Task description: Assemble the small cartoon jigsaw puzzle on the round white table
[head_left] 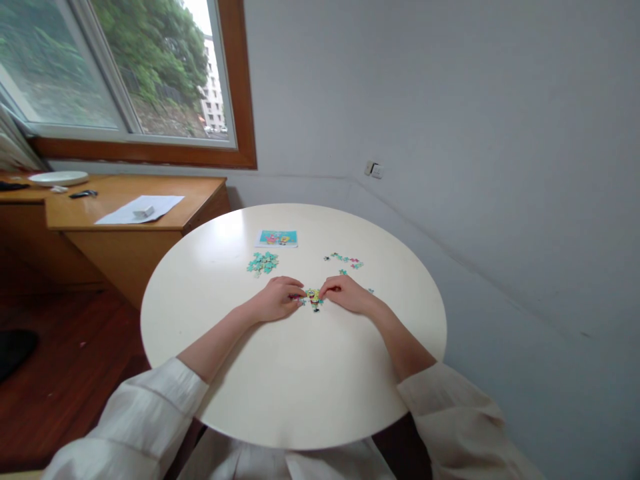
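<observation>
Puzzle pieces (313,297) sit between your left hand (279,299) and right hand (347,293), likely for steadying, though whether either grips I can't tell

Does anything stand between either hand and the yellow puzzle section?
Nothing visible does. The left hand and right hand closely flank the yellow puzzle section; the teal pile lies off beyond the left hand.

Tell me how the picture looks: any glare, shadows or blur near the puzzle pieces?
Head view: glare whitens the far left part of the table; head view: faint shadow beside the left forearm; head view: puzzle pieces between left hand and right hand look small and soft, their joins unreadable; head view: sky through the window is washed out.
</observation>
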`<move>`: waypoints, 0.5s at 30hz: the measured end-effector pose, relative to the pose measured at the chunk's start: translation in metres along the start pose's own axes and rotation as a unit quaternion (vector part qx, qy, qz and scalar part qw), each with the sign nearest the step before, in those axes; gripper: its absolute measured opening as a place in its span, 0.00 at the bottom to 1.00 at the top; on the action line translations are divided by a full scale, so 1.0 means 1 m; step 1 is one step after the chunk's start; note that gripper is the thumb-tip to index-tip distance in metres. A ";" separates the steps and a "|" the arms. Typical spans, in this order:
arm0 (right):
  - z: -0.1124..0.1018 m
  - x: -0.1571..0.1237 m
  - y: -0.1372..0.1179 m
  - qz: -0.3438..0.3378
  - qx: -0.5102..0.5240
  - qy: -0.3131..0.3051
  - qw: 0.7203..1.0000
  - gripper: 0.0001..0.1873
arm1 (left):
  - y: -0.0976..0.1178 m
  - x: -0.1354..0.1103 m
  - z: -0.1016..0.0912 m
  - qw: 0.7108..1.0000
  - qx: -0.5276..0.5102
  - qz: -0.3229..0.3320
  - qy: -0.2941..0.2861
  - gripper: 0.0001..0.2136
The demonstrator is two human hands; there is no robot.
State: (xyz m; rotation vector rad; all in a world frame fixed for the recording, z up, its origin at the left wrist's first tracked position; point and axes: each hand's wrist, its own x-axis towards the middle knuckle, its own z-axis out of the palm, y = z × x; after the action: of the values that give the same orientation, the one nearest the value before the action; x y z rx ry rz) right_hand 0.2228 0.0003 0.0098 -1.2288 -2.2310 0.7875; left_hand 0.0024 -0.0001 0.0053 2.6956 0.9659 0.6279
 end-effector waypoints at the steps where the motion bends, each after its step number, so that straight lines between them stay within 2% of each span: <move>1: 0.000 0.000 0.000 0.005 -0.006 -0.011 1.000 0.13 | 0.000 0.000 0.000 1.000 -0.001 0.000 0.000 0.12; 6: 0.000 0.001 0.000 0.007 -0.007 -0.020 1.000 0.13 | -0.001 0.000 0.001 1.000 -0.005 0.001 0.002 0.12; 15: -0.001 0.002 0.001 -0.004 0.010 0.079 0.997 0.12 | -0.001 0.000 0.002 1.000 -0.006 0.002 0.007 0.12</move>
State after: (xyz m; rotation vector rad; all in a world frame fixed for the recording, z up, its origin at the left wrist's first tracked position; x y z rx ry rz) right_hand 0.2231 0.0023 0.0106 -1.2281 -2.0938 0.6832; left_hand 0.0027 0.0009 0.0036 2.6871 0.9577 0.6521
